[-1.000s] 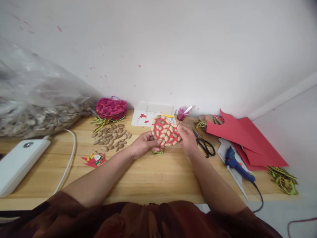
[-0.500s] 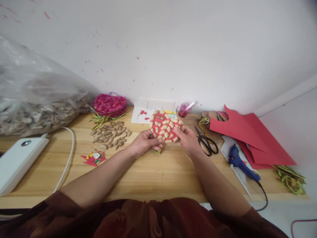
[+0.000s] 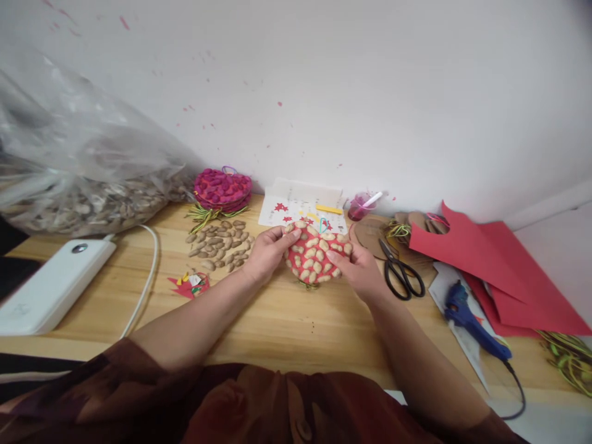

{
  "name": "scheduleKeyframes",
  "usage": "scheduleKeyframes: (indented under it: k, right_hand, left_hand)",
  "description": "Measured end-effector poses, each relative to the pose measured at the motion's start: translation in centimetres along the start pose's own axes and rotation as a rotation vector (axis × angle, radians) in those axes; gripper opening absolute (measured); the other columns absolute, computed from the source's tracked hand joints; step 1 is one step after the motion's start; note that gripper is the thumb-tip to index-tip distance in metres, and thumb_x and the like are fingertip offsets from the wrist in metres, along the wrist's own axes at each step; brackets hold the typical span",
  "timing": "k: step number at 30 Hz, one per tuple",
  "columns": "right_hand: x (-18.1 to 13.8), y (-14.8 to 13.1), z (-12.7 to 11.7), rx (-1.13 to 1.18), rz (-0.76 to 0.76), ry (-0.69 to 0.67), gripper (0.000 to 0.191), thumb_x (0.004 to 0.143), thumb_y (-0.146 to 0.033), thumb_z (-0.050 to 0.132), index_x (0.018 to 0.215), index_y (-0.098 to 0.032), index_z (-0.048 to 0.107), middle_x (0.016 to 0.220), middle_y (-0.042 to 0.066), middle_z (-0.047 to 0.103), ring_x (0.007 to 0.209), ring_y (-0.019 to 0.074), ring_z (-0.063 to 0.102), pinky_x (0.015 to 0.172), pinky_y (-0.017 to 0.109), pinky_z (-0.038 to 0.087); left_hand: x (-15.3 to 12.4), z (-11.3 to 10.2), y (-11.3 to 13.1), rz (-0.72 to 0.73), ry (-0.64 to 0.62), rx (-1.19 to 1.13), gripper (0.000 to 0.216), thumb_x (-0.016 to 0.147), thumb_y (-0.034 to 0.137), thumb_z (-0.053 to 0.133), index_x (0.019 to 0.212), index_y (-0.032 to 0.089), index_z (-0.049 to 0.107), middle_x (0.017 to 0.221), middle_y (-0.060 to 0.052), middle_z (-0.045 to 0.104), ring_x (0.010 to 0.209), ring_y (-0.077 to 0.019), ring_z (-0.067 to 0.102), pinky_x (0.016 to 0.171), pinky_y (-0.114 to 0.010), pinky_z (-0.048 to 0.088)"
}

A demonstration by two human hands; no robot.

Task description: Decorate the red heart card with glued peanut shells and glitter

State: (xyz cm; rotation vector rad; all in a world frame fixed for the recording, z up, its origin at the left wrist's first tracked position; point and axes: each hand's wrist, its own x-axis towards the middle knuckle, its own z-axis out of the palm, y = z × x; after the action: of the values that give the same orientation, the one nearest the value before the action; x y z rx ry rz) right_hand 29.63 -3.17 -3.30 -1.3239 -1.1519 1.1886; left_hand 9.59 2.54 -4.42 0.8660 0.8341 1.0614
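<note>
Both my hands hold a red heart-shaped piece [image 3: 316,254] covered with glued pale peanut shells, just above the wooden table [image 3: 277,320]. My left hand [image 3: 268,250] pinches its upper left edge with closed fingers. My right hand [image 3: 359,266] grips its right side, thumb on the shell face. A small blue loop sticks up from the top of the piece, and green-yellow strings show under its lower tip. Loose peanut shells [image 3: 221,242] lie just left of my left hand.
A stack of pink-painted shell hearts [image 3: 222,188] stands at the wall, a clear bag of shells [image 3: 87,185] far left, a white device [image 3: 50,283] with cable. Black scissors [image 3: 401,271], blue glue gun [image 3: 476,320], red paper [image 3: 499,271], sticker sheet [image 3: 300,203], pink cup [image 3: 361,206].
The shell heart has been turned and lowered slightly in my hands; my left hand shifted from its lower left to its upper left edge. The camera view drifted, so the table items sit further right.
</note>
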Motion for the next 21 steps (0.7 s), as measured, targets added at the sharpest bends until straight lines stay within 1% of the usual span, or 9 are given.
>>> scheduleKeyframes:
  k: [3,5,8,11,12,14,16,19,21]
  right_hand:
    - [-0.02,0.20,0.12,0.045,0.013,-0.029,0.038,0.076,-0.045,0.083,0.105,-0.022,0.075,0.101,0.006,0.080,0.089,0.0221,0.073,0.081,0.037,0.058]
    - [0.01,0.36,0.19,0.060,0.008,0.005,0.036,0.078,-0.047,0.082,0.103,-0.022,0.075,0.100,0.005,0.079,0.090,0.0219,0.073,0.083,0.037,0.058]
    - [0.09,0.53,0.22,0.019,-0.012,0.088,0.033,0.079,-0.050,0.079,0.096,-0.021,0.075,0.090,0.004,0.078,0.082,0.0208,0.072,0.080,0.036,0.057]
    - [0.14,0.52,0.24,0.026,-0.047,0.130,0.032,0.079,-0.049,0.080,0.095,-0.021,0.074,0.086,0.003,0.077,0.077,0.0199,0.070,0.076,0.036,0.057]
    - [0.13,0.47,0.27,0.035,-0.057,0.136,0.032,0.078,-0.048,0.080,0.095,-0.021,0.074,0.086,0.003,0.077,0.077,0.0198,0.070,0.076,0.036,0.057]
    - [0.11,0.33,0.36,0.042,-0.063,0.135,0.033,0.078,-0.049,0.081,0.095,-0.022,0.074,0.086,0.003,0.077,0.077,0.0195,0.070,0.075,0.035,0.058]
    - [0.07,0.21,0.45,0.046,-0.033,0.113,0.034,0.077,-0.051,0.081,0.092,-0.022,0.073,0.081,0.002,0.074,0.071,0.0177,0.068,0.068,0.032,0.057]
    - [0.02,0.18,0.53,0.036,0.027,0.062,0.037,0.073,-0.054,0.083,0.086,-0.021,0.070,0.072,0.000,0.069,0.058,0.0140,0.060,0.052,0.027,0.050]
    - [0.03,0.25,0.53,0.016,0.030,0.052,0.039,0.072,-0.054,0.084,0.082,-0.020,0.067,0.067,-0.001,0.067,0.055,0.0127,0.057,0.049,0.026,0.047]
  left_hand:
    - [-0.01,-0.04,0.13,0.049,0.034,0.059,0.045,0.064,0.051,0.090,0.072,0.014,0.064,0.066,0.000,0.067,0.055,-0.0102,0.057,0.056,-0.022,0.045]
    - [-0.01,-0.03,0.15,0.055,0.030,0.083,0.045,0.065,0.051,0.089,0.072,0.014,0.064,0.065,0.001,0.066,0.054,-0.0098,0.056,0.055,-0.022,0.044]
    - [-0.06,0.04,-0.01,0.010,-0.024,0.050,0.044,0.067,0.050,0.089,0.080,0.014,0.068,0.071,-0.001,0.070,0.061,-0.0121,0.061,0.062,-0.023,0.049]
    - [-0.20,0.14,-0.27,-0.010,-0.129,0.004,0.045,0.070,0.049,0.087,0.093,0.014,0.071,0.081,-0.004,0.074,0.068,-0.0147,0.066,0.069,-0.027,0.054]
    - [-0.25,0.14,-0.34,-0.011,-0.155,0.015,0.045,0.069,0.046,0.088,0.095,0.014,0.071,0.082,-0.004,0.075,0.069,-0.0152,0.066,0.070,-0.028,0.054]
    - [-0.29,0.10,-0.45,-0.009,-0.164,0.058,0.044,0.066,0.041,0.091,0.094,0.014,0.070,0.084,-0.005,0.075,0.069,-0.0160,0.067,0.070,-0.029,0.055]
    - [-0.24,0.00,-0.48,0.007,-0.129,0.079,0.043,0.065,0.039,0.092,0.092,0.014,0.069,0.084,-0.005,0.076,0.070,-0.0168,0.068,0.069,-0.030,0.055]
    - [-0.03,-0.06,-0.36,0.051,-0.082,0.052,0.044,0.065,0.038,0.091,0.094,0.013,0.069,0.087,-0.006,0.076,0.072,-0.0169,0.068,0.071,-0.030,0.056]
    - [0.04,0.01,-0.26,0.057,-0.073,0.014,0.044,0.066,0.039,0.091,0.095,0.013,0.070,0.089,-0.006,0.076,0.074,-0.0161,0.068,0.073,-0.029,0.056]
